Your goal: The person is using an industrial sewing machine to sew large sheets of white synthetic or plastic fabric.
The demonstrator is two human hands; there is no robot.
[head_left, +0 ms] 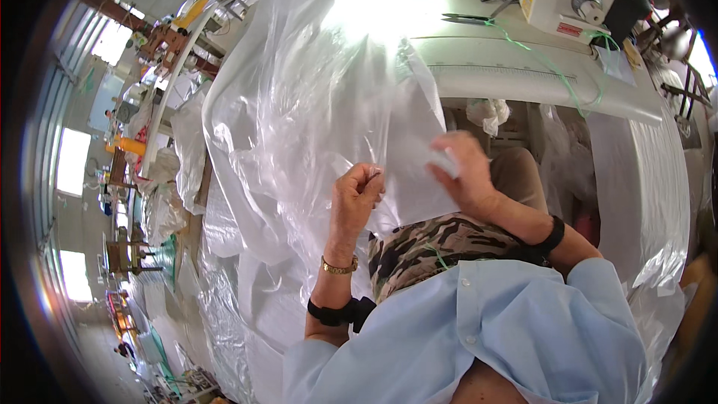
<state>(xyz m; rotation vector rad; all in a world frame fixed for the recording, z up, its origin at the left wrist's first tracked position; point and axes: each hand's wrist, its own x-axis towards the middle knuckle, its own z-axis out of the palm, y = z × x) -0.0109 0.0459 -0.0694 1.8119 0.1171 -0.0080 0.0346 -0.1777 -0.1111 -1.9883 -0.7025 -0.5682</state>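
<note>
The left hand (353, 198), nearer the middle of the clear plastic sheet (299, 120), is pinching it between fingertips; its length is running ahead toward the sewing machine (557, 0). The right hand (471, 176) is hovering near its right edge, fingers parted, seemingly empty.

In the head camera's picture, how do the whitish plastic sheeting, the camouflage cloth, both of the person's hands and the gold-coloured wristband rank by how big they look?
1. Plastic sheeting
2. Camouflage cloth
3. Left hand and right hand: too alike to rank
4. Gold-coloured wristband
</note>
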